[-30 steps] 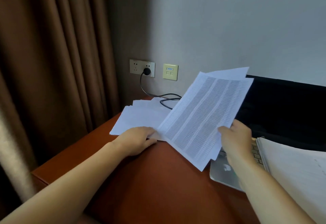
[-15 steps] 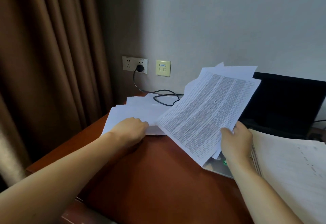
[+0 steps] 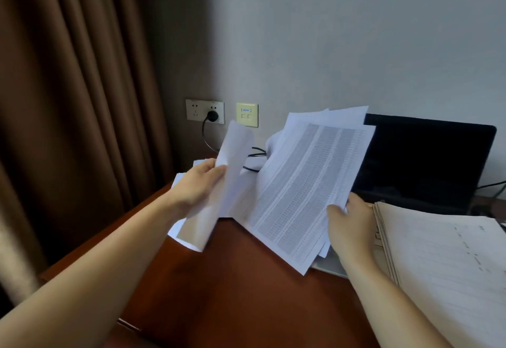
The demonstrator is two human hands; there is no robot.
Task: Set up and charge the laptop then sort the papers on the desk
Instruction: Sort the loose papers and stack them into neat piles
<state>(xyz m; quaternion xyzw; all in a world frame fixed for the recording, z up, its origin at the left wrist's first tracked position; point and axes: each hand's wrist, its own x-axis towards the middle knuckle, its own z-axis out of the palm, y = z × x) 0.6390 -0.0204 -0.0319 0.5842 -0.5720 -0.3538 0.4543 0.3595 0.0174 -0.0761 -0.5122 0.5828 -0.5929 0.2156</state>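
Left hand (image 3: pixel 201 183) — fingers (image 3: pixel 210 165) clamped on a curled blank sheet (image 3: pixel 231 156) raised above the counter (image 3: pixel 246 293); right hand (image 3: pixel 347 224) — fingers clamped on the printed sheaf (image 3: pixel 309 189), tilted beside the open laptop (image 3: pixel 427 161).

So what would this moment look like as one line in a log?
step: sorting papers | left hand: holds white sheet | right hand: holds printed sheets | plug: in wall socket | laptop: open, screen dark

Brown curtain (image 3: pixel 68 101), yellowish wall plate (image 3: pixel 247 114)
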